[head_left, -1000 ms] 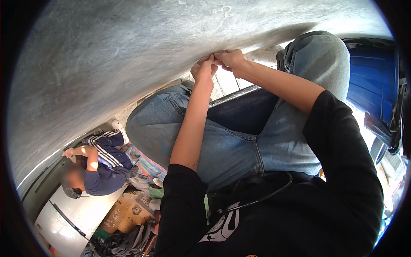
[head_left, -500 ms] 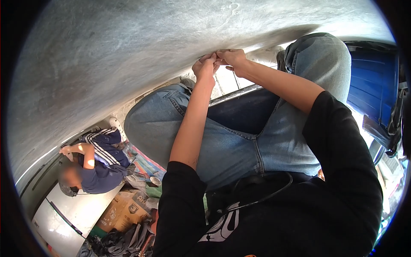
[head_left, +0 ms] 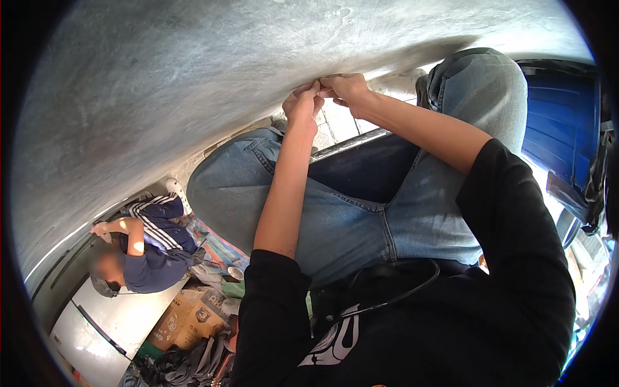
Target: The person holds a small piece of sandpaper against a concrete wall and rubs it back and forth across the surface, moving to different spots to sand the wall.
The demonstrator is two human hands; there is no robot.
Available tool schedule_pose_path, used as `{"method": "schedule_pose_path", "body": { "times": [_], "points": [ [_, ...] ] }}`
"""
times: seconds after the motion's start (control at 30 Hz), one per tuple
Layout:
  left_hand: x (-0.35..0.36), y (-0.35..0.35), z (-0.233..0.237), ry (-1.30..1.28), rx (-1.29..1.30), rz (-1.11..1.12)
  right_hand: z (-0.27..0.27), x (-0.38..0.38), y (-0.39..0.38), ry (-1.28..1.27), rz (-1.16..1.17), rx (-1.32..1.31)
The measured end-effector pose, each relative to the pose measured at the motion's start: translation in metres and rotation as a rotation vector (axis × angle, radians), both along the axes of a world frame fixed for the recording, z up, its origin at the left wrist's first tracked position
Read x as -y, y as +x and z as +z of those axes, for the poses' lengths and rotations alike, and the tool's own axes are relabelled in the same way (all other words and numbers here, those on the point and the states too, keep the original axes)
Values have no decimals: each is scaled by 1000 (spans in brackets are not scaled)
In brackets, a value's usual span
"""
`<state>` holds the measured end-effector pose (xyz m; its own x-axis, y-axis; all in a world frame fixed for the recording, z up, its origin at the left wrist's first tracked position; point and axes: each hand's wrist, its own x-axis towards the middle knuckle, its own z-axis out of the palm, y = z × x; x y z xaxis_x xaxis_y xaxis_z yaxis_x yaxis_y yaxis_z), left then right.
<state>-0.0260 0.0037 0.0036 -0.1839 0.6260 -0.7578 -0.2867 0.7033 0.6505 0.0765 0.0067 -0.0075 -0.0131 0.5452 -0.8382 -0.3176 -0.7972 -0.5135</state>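
A large curved grey panel [head_left: 193, 84] spans the top of the head view. At its lower edge, my left hand [head_left: 300, 104] and my right hand [head_left: 347, 89] meet, fingertips against each other. Both are closed, with fingers bent and pinched at the edge. Whatever lies between the fingertips, possibly the edge itself, is hidden or too small to make out.
I sit on a dark blue seat or box [head_left: 367, 169] between my knees. A blue plastic crate [head_left: 560, 129] stands at right. At lower left, another person [head_left: 155, 264] sits beside a white fridge-like box [head_left: 122, 322] and a cardboard box [head_left: 187, 316].
Both hands have shifted slightly left along the panel's edge, the left one a little more. The other person's raised hand has moved slightly.
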Motion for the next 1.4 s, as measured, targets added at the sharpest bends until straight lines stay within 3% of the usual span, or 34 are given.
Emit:
{"method": "schedule_pose_path", "body": {
  "times": [0.07, 0.7, 0.9, 0.97, 1.17, 1.4],
  "points": [
    [0, -1, 0, -5, 1, -37, 2, 2, 3, 37, 83, 36],
    [-4, -9, -8, -22, 17, -11, 4, -4, 4, -24, 62, -73],
    [-3, -10, -7, -22, 9, -27, 9, -2, 0, 21, -86, -90],
    [-3, -11, -2, -26, 35, -68, 7, -3, 1, -6, 49, -21],
    [-3, -12, -18, -30, 94, -12, -18, -2, -9, 7, 18, 63],
    [-4, -10, -13, -74, 38, -19, -7, -1, -3, 44, 71, 46]
  ]
}}
